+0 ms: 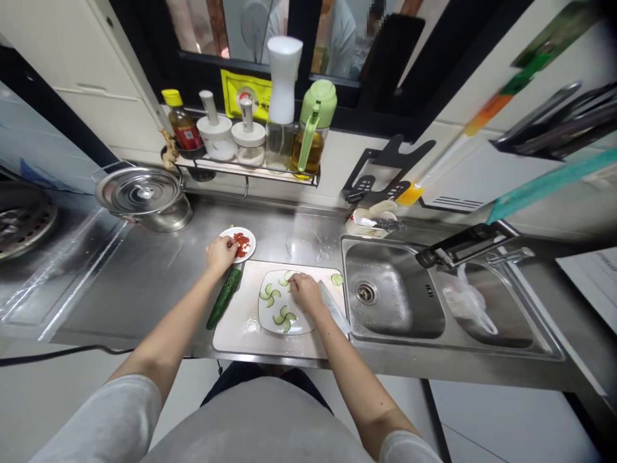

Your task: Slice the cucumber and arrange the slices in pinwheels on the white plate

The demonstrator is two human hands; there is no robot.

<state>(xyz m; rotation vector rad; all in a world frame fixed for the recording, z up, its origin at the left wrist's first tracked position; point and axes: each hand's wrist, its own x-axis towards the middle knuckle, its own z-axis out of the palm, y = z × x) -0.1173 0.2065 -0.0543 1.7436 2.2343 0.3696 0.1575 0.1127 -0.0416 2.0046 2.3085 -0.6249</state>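
"Left hand (220,256) first: what does the head view give me?"

"I see its fingertips at the red pieces (243,243) in the round dish (251,251); closed on any, I can't tell. The right hand (305,293) is over the square plate (265,325), fingertips drawn close; I can't tell whether they grip anything."

"How would I do this well?"

"I read it as garnishing. I'd lower each bit straight down, leave the cucumber slices (284,318) fanned, and mind the knife (331,300) beside the right wrist."

"And the slices?"

"One fan sits at the right fingertips; two lie left of that hand, one nearer the body."
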